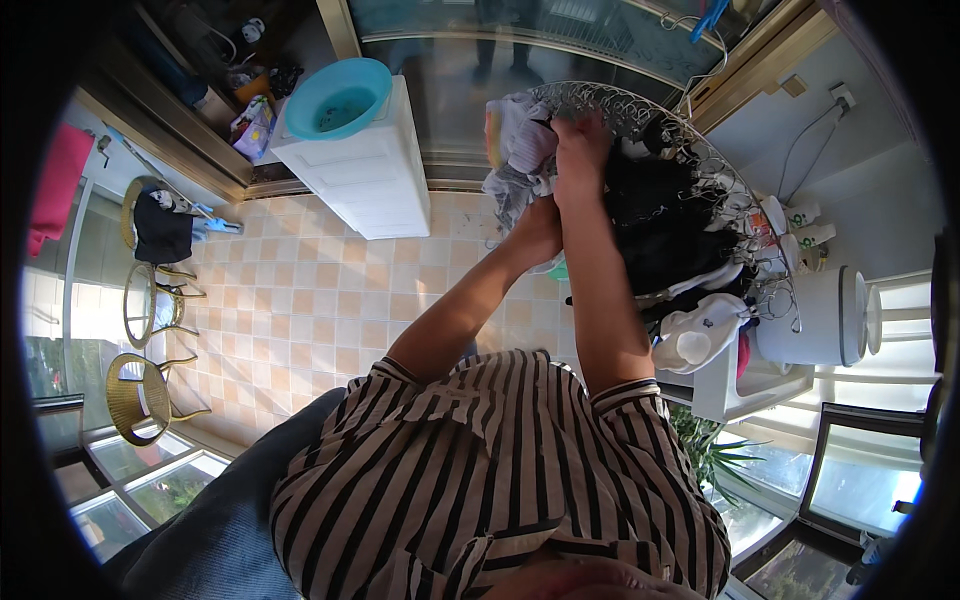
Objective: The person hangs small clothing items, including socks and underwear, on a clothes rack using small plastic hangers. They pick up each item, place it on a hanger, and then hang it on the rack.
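A round metal drying rack with many clips (709, 176) hangs before me at the right, full of washing. My right hand (581, 146) is raised at its near left rim, fingers bent among the clips; what they pinch is hidden. Lower and partly behind my right wrist, my left hand (541, 223) is closed against a bunch of light grey and white socks (517, 187). A pale striped piece of cloth (531, 146) hangs just left of my right hand. Black socks (649, 202) fill the middle of the rack, and a white sock (697, 334) hangs at its lower side.
A turquoise basin (341, 97) stands on a white cabinet (360, 180) by the glass sliding door (450, 105). Wicker chairs (139, 397) line the far left of the tiled floor (322, 300). Bottles (814, 225), a white bucket (806, 315) and a sink (765, 394) are at the right.
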Tool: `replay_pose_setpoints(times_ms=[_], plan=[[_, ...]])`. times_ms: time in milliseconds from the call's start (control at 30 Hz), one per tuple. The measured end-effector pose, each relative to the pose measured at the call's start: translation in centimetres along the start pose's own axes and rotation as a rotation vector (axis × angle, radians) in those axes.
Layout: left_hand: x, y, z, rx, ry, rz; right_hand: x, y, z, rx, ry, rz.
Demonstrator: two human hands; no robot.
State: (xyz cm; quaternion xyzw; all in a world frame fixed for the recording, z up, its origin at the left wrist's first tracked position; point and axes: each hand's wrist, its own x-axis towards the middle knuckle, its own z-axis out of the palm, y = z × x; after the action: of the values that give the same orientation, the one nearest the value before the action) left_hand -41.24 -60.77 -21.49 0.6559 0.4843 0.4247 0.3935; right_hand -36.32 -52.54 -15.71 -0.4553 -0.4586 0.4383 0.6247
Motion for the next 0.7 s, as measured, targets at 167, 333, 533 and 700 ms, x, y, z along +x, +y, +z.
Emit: replay_pose_setpoints(times_ms=[167, 333, 533, 700], plan=[[4.1, -1.3, 1.5, -0.050, 0.190, -0.049, 2.4, 0.1, -0.4, 0.025, -0.126, -0.083], [5.5, -1.0, 0.0, -0.140, 0.410, -0.044, 1.4, -2.6, -0.5, 0.079, -0.213, 0.030], [6.1, -1.0, 0.2, -0.337, 0.576, -0.003, 1.1, -4.2, -2.2, 0.113, -0.221, 0.114], [5.4, -0.2, -4.8, -0.627, 0.529, 0.055, 2.1, -1.5, 3.1, -0.313, -0.196, -0.125]])
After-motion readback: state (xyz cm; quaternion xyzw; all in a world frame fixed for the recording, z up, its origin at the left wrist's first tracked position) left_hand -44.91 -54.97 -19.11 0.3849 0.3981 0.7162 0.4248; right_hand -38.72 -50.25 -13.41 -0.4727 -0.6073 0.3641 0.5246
